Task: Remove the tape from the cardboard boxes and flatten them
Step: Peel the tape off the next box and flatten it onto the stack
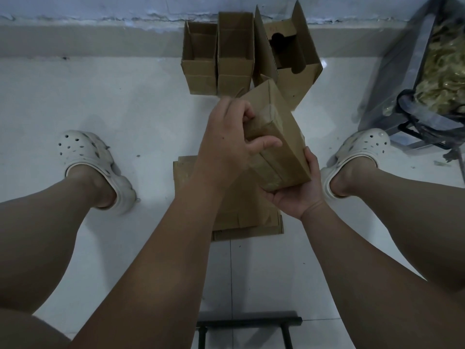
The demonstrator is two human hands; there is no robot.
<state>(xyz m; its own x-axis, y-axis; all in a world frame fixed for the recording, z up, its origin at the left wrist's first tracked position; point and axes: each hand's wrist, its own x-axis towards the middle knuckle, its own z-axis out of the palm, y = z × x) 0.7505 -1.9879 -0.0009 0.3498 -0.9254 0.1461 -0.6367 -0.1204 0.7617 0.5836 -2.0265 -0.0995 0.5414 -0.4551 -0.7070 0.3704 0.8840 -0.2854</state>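
- Head view: the taped box (281,137) is held above the flattened cardboard (244,212) on the floor. Its long axis runs away from the person, with the far end tipped toward the open boxes (201,71) by the wall.
- The left hand (226,139) grips its left edge with curled fingers.
- The right hand (297,195) cups the near end, fingers wrapped round it.

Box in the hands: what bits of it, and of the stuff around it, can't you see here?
1. Box, head view: underside and near end covered by the left hand and right hand.
2. Tape: clear and faint; the left hand hides where it ends.
3. Flat cardboard on the floor: arms and box cover most; sheets can't be counted.
4. Bin: cut off by the right edge.
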